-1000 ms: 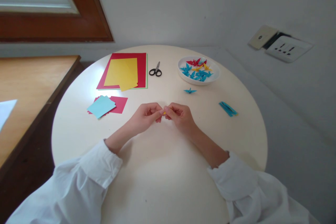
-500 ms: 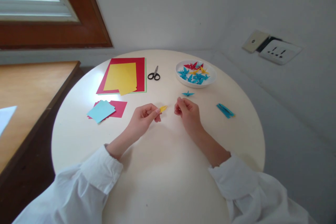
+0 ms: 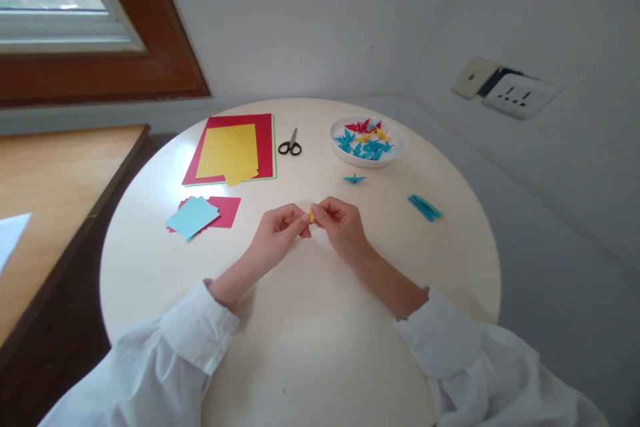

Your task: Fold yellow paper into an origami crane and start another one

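Between my two hands is a small piece of folded yellow paper (image 3: 311,217), mostly hidden by the fingers. My left hand (image 3: 281,230) pinches it from the left with thumb and fingers. From the other side my right hand (image 3: 341,223) pinches it too, its thumb almost meeting the left thumb. Just beyond the right hand a blue paper crane (image 3: 355,179) lies on the table with its wings spread. A white round dish (image 3: 367,161) behind it holds several blue, red and yellow paper cranes.
Black-handled scissors (image 3: 291,146) lie at the back of the round white table (image 3: 310,347). Large red and yellow sheets (image 3: 227,150) are stacked at the back left, with small light-blue and red paper squares (image 3: 193,217) in front. Folded blue strips (image 3: 425,207) rest at the right.
My right hand has moved left and slightly down to the yellow paper and now grips it alongside the left hand. The whole view has shifted a little.
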The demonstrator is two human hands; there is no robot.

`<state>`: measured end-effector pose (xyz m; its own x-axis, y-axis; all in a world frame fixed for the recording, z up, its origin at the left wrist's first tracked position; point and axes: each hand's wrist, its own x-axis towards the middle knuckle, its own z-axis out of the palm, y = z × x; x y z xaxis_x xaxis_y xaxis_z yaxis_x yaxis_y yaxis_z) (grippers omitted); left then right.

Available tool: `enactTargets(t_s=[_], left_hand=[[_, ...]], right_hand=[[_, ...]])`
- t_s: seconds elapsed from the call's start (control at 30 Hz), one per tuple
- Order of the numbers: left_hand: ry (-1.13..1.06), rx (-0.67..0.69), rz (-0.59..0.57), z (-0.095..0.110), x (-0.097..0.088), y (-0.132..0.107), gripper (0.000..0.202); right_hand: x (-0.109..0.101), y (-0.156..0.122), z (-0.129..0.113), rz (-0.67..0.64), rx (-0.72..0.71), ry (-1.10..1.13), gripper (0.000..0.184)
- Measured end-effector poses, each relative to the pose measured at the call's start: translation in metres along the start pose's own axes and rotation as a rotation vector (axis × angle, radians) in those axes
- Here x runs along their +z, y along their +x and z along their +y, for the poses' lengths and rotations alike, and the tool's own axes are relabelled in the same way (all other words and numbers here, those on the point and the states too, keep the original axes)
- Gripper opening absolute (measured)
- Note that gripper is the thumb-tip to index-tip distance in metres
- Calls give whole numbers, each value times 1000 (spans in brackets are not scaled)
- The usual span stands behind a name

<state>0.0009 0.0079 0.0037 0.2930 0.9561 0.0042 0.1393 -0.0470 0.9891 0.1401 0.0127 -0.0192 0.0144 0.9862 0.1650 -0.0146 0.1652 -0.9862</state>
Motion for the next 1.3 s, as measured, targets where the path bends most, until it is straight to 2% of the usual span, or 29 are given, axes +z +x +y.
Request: enactTargets(t_s=[0.13,0.27,0.37,0.5,0.6,0.7,0.87,0.97,1.1,1.3], left_hand=[[11,-56,-74,-1,-3,1,23],[33,-71,-178,-2,-4,1,25],[-6,-68,-195,-3,-3,0,26],[-111,-101,-168,-3,-1,0,21],[-230,-126,-95,-2,-1,1,19],[-344,-148,-19,-1,-1,3,19],[-421,-172,45,1,-1,4,17],[-427,-159,89,1,0,3,22],[-425,-109,74,-2,0,3,26],[-429,-61,55,-6,-1,4,12]], right_hand=[[-6,3,-1,-56,33,-68,32],[-10,5,-1,-46,44,-73,33],[-10,4,-1,-68,43,-79,32],[-9,3,-1,-108,40,-73,33],[-8,2,0,-77,5,-19,30],[-9,0,1,-49,-77,12,21],[-11,-6,2,-126,-237,-120,11],[-11,-6,2,-155,-300,-178,12],[-10,-6,2,-144,-318,-162,12],[-10,-7,0,-128,-305,-158,7]])
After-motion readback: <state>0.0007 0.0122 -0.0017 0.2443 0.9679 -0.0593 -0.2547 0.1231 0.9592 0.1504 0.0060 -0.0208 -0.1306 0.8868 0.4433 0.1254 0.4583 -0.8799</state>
